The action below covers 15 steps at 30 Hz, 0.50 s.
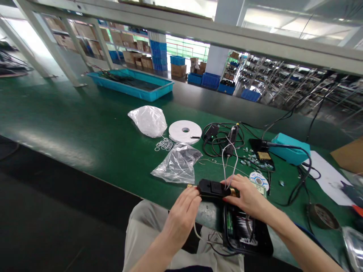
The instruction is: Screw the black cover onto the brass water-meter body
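1. Small black plastic rectangular module: held level at the near edge of the green bench mat, at 6 o'clock of the bench layout, gripped from both ends. Thin white wires rise from its top toward 12 o'clock.
2. Left hand: fingers curled, thumb and fingertips pinching the module's left end; a small brass-coloured tip shows just beside the fingers.
3. Right hand: fingers bent around the module's right end, clasping it, with a brass-coloured part showing at the fingertips.
4. Open black plastic casing: lying just under the right wrist, at 5 o'clock of the module, interior parts and dark leads visible; whether it rests on the lap or the bench edge cannot be told.
5. Clear crumpled plastic bag with dark parts: at 11 o'clock of the module, near.
6. White flat tape reel: at 12 o'clock of that bag.
7. White translucent tied bag: at 9 o'clock of the reel, just beside it.
8. Small white rings: scattered between the bags.
9. Black electric screwdriver with coiled cable: at 3 o'clock of the reel.
10. Teal soldering station: at 2 o'clock of the module, well apart.
11. Shallow teal plastic tray: far bench edge, 11 o'clock.
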{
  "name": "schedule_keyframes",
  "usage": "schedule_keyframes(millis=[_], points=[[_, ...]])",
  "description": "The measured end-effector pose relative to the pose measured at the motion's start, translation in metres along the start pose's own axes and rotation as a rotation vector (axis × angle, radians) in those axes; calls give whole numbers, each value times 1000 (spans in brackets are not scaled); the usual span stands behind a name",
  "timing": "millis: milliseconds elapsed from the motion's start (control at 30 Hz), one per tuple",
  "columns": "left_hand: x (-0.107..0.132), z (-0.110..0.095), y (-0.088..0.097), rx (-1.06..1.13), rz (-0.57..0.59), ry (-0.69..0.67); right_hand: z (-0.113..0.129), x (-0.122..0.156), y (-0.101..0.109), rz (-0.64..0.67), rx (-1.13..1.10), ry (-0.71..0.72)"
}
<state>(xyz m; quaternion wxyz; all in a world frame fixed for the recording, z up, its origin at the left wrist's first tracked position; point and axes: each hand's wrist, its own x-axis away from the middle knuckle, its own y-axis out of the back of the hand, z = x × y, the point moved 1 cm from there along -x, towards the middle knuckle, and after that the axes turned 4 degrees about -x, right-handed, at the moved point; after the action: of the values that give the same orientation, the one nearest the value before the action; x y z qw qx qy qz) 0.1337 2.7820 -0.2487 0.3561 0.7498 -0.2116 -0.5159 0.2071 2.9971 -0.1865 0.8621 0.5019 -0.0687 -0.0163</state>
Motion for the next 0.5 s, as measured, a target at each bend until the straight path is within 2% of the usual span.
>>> schedule_keyframes(millis=[67, 100, 233, 300, 500], points=[[-7, 12, 7, -16, -31, 63, 3, -1, 1, 23, 59, 5], [-11, 17, 9, -35, 2, 64, 4, -1, 2, 34, 87, 9], [-32, 31, 12, -43, 239, -109, 7, -3, 4, 73, 169, 31], [-38, 36, 10, -34, 295, -177, 8, -4, 5, 77, 196, 42], [-39, 42, 6, -35, 287, -256, 10, -6, 4, 52, 243, 81]])
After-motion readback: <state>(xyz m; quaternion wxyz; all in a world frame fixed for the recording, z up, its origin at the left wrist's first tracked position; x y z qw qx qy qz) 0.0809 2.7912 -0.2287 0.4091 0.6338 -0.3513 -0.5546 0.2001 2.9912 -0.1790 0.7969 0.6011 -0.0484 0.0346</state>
